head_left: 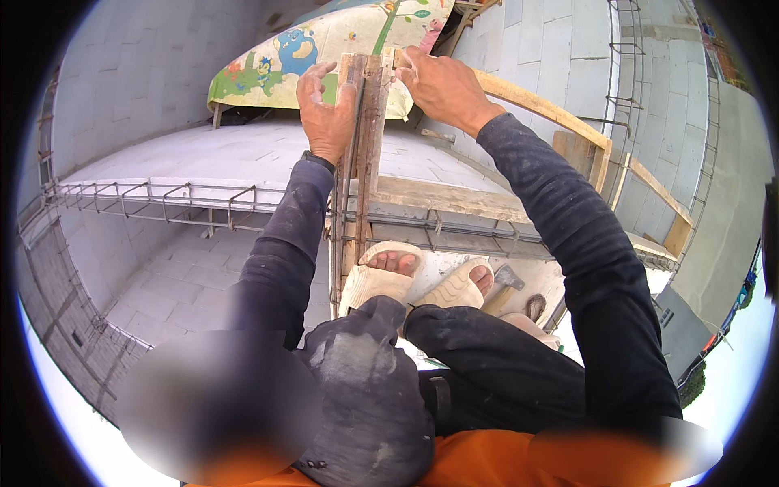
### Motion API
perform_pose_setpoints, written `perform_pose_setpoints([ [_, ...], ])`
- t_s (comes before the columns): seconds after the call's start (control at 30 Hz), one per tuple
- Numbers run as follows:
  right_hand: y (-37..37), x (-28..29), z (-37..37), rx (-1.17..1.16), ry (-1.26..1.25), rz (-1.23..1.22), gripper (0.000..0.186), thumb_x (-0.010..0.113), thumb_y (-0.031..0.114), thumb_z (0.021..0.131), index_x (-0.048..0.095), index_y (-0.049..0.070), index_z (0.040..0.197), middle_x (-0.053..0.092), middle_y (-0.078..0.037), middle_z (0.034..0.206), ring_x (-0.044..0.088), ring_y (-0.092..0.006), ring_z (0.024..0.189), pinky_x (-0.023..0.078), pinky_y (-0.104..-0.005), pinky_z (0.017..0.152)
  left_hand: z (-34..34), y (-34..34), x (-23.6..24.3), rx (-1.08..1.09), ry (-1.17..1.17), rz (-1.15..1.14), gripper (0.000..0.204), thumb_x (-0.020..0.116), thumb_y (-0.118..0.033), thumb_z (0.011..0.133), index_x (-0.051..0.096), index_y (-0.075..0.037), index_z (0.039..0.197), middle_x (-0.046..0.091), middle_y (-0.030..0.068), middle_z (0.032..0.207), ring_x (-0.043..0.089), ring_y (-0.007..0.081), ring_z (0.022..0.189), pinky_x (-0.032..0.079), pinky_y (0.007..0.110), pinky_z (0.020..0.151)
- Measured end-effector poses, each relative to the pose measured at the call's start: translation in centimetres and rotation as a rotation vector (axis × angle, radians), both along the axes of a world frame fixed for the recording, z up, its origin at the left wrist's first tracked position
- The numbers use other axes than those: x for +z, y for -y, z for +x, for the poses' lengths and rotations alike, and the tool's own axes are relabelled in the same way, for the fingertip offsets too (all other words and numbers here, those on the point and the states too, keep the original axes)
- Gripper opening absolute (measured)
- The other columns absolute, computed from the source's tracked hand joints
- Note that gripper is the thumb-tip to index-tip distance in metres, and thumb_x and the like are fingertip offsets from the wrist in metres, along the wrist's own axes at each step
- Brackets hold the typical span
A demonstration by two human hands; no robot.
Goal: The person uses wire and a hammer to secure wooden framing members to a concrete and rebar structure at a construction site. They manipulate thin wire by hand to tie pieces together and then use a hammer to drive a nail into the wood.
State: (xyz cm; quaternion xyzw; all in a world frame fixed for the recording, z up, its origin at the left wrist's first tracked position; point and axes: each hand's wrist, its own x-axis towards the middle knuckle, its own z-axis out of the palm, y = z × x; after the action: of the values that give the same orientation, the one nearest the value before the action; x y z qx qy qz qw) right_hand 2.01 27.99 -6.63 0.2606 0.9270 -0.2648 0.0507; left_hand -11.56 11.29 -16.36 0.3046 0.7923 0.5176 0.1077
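Head view: both hands on an upright timber post

Head view shows you standing on top of a grey block wall (243,154), looking down past your own knees. Your left hand (327,109) is wrapped against the left face of a rough wooden post (367,130) that rises toward the camera; its grip is closed around the post's edge, thumb lifted and fingers pressing the timber. Your right hand (438,85) sits at the very top of the same post, on its right side; the fingers are curled over the upper end, but you cannot tell from this angle whether they pinch something small there or only the wood itself.

The post stands between your two hands and runs down to a rebar cage (162,203) that lies along the wall top. A horizontal plank (450,199) crosses just behind the post's base. Your feet in pale sandals (381,280) rest on the wall right beside the foot of the post. A hammer (507,280) lies near your right foot, just beside the sandal.

Beyond your hands, a sheet printed with cartoon animals (324,45) leans against the far wall. A long sloping board (535,101) passes under your right forearm.
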Motion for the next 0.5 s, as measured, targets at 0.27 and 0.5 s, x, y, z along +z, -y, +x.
perform_pose_setpoints([
  [0.27,0.8,1.1,-1.3,0.053,0.175,-0.448,0.025,0.058,0.027,0.106,0.070,0.005,0.104,0.073,-0.007,0.073,0.067,-0.0218,0.073,0.051,-0.0412,0.074,-5.3,1.9,-7.2,-0.119,1.081,-0.236,0.088,0.067,-0.063,0.095,0.052,0.002,0.152,0.055,0.0213,0.153,0.055,0.0291,0.136,0.040,0.042,0.116],
  [0.5,-1.1,-1.0,-0.8,-0.190,0.013,-0.316,0.038,0.056,0.034,0.106,0.071,-0.001,0.108,0.076,-0.010,0.080,0.071,-0.0273,0.082,0.054,-0.0411,0.080,-3.8,0.6,-7.3,-0.163,1.224,-0.136,0.079,0.059,-0.059,0.100,0.053,0.001,0.151,0.062,0.0169,0.142,0.060,0.0248,0.127,0.045,0.038,0.109],
])
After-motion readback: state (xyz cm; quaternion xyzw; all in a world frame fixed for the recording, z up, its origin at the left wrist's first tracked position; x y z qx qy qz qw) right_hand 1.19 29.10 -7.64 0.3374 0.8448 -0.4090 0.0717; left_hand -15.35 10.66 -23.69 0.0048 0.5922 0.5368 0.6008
